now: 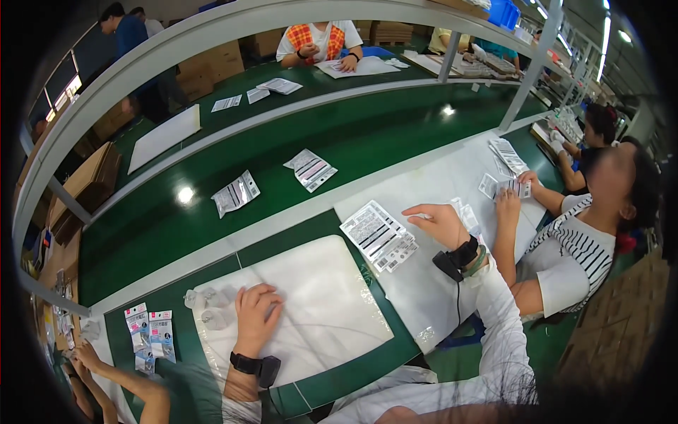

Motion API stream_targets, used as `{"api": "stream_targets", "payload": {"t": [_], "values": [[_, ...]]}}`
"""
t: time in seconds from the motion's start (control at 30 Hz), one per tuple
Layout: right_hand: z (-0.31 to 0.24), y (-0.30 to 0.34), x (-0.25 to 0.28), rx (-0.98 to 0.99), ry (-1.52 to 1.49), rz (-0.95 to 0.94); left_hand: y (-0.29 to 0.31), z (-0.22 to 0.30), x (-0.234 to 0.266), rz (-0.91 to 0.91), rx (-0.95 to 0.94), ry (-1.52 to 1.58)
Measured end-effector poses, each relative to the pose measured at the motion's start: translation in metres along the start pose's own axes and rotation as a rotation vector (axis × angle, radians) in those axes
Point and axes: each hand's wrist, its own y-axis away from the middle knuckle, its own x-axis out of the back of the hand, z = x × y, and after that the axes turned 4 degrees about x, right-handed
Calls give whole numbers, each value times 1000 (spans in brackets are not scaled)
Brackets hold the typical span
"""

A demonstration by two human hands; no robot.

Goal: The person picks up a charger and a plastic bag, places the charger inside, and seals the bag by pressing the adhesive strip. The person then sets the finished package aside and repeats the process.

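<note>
My left hand rests on a white foam sheet, fingers loosely bent and nothing visible in them. Right beside it, on the sheet's left part, sit a few small clear plastic pieces, too blurred to name exactly. My right hand hovers at the right edge of a fanned stack of flat, silver-white printed pouches. Its index finger and thumb are apart, with no pouch between them. Both wrists wear black bands with a small device.
Two filled pouches lie on the green conveyor belt beyond a metal rail. At left are several card-topped packs beside a co-worker's arms. A striped-sleeved co-worker handles pouches at right. A grey shelf frame arches overhead.
</note>
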Motion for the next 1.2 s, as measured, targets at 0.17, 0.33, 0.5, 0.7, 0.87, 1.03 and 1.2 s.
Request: {"api": "stream_targets", "payload": {"t": [0.17,0.33,0.5,0.7,0.87,1.03,1.2], "values": [[-16,4,-12,-85,171,-183,5,-2,-2,19,3,-22],[-7,1,-48,-50,527,-340,3,0,-3,13,-6,-13],[2,-2,-55,24,615,-345,2,-3,-3,21,-13,-16],[-37,-11,-40,93,441,-78,5,-4,-1,27,-13,-19],[-82,-8,-66,91,181,-13,7,1,-1,12,-1,-24],[-85,10,-137,298,200,-110,5,0,-6,-25,22,-22],[-95,16,-156,151,246,-426,7,-4,4,-2,-1,-35]]}}
